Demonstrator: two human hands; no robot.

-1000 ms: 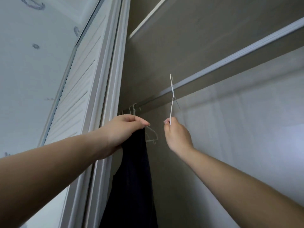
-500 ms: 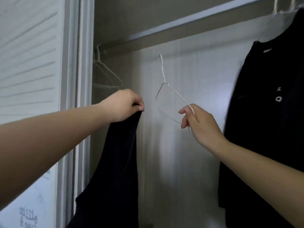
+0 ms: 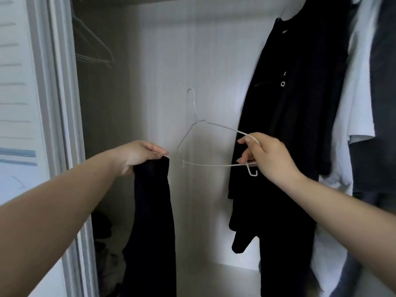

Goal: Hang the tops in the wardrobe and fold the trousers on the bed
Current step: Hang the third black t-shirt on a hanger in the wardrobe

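Now feed hanger (image 3: pixel 205 144), pinched at its 3 o'clock end by right hand (image 3: pixel 267 157), into top (image 3: pixel 153 211) gripped by left hand (image 3: pixel 139 155); keep collar spread.

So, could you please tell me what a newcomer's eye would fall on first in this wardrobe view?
At centre, the right hand pinches a white wire hanger by one end, held free in front of the pale back wall. Beside it, the left hand grips a dark top that hangs straight down. To the right, a black shirt hangs already in place.
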